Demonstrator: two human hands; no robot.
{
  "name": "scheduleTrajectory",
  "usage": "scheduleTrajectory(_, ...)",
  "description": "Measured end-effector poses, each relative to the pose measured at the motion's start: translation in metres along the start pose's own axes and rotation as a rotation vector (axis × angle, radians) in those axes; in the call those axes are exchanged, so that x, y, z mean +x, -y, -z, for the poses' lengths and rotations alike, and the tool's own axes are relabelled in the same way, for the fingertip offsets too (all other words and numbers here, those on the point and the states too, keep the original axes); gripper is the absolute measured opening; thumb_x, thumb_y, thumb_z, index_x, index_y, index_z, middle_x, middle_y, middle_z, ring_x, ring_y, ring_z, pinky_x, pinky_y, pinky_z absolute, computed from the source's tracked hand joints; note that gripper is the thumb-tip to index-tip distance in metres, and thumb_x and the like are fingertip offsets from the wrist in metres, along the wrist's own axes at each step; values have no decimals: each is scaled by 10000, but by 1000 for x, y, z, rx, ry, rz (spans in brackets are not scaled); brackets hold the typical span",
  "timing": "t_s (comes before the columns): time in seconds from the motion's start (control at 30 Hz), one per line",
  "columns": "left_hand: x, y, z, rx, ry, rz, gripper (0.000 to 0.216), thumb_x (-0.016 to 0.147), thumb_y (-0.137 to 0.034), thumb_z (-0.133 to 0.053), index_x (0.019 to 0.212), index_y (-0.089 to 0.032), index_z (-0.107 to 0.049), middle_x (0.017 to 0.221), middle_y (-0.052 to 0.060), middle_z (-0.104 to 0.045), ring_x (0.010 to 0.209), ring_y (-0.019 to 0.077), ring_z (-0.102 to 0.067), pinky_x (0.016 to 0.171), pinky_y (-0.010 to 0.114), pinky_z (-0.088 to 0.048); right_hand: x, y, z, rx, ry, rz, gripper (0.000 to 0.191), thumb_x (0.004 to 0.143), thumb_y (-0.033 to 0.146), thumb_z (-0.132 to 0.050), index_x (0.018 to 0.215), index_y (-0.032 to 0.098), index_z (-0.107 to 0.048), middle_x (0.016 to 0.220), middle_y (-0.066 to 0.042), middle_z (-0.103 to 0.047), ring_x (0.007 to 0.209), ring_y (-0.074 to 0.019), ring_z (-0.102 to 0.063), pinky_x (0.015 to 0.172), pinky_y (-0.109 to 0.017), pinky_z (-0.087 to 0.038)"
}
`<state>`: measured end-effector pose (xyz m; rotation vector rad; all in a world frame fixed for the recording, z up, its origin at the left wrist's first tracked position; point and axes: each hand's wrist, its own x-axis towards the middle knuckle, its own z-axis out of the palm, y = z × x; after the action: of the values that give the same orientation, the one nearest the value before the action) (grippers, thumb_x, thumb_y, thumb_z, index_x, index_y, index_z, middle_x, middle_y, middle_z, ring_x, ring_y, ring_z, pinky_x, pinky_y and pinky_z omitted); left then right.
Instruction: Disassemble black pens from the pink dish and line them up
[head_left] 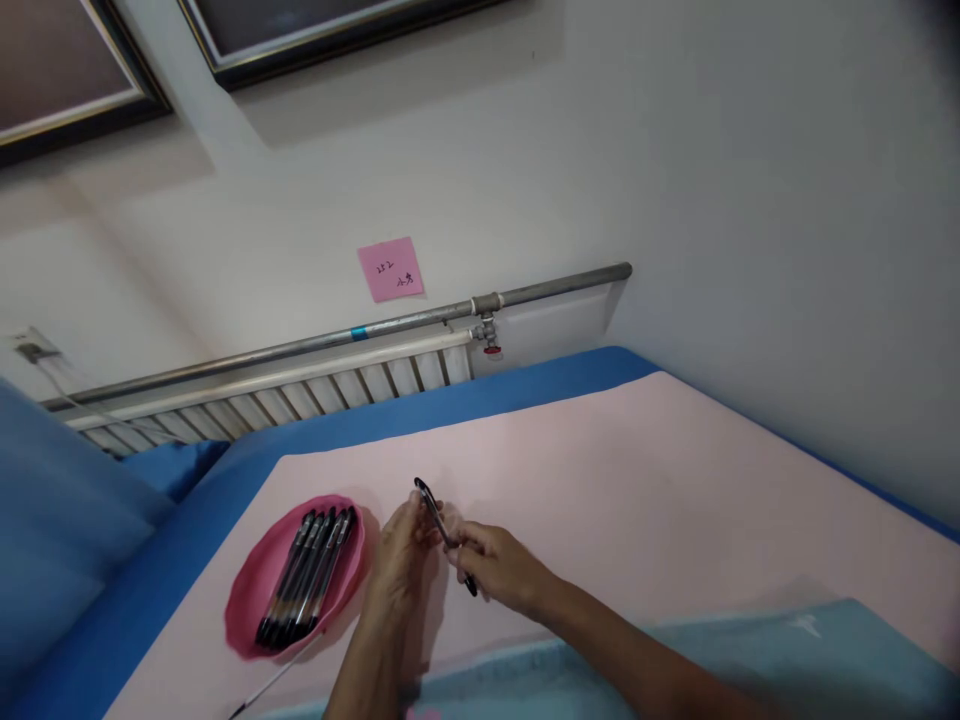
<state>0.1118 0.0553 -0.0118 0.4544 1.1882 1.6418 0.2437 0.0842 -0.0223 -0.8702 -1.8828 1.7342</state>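
Both my hands meet over the pink sheet [637, 480] near the front of the table. My left hand [401, 565] pinches the upper part of a black pen [435, 515], fingers closed on it. My right hand [499, 565] grips the same pen lower down, and its tip pokes out below my fingers. The pen is tilted, with its clip end up and to the left. Just left of my hands a pink plate [247, 600] holds several black pens [307, 575] lying side by side.
A thin white rod [274, 680] lies on the sheet below the plate. Blue cloth [465, 400] borders the pink sheet. A radiator [300, 395] and a metal pipe [420, 320] run along the wall, with a pink sticky note [390, 268] above. Light blue fabric [750, 650] covers the near edge.
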Motion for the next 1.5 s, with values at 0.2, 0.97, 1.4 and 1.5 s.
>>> scheduleTrajectory(0.2,9,-8,13,-13,-63,-114,355,534,-322,-740,798,-120,-615,663,21,-627,602,104,-573,606,243,-442,-5,-3,1,-149,52,-21,156,768,284,-477,808,175,-581,624,23,-550,522,-72,-468,480,-180,-307)
scheduleTrajectory(0.97,-10,-22,13,-1,256,135,425,666,-346,-656,1022,-144,-543,512,-104,-296,343,-10,-175,321,140,-106,-12,16,14,342,239,-166,235,697,238,-401,792,142,-594,521,39,-528,336,-31,-316,336,-163,-180)
scheduleTrajectory(1.4,-8,-21,16,20,239,78,347,621,-337,-697,867,-117,-589,485,-100,-332,337,-15,-208,331,148,-136,-14,17,12,363,311,-177,195,685,257,-447,757,134,-581,523,32,-546,318,-30,-302,324,-171,-175)
scheduleTrajectory(1.5,-7,-21,17,16,234,63,331,625,-323,-696,858,-111,-594,478,-97,-347,333,-15,-213,332,152,-133,-15,17,12,352,291,-164,185,681,252,-457,751,132,-578,520,33,-545,318,-29,-308,327,-174,-184)
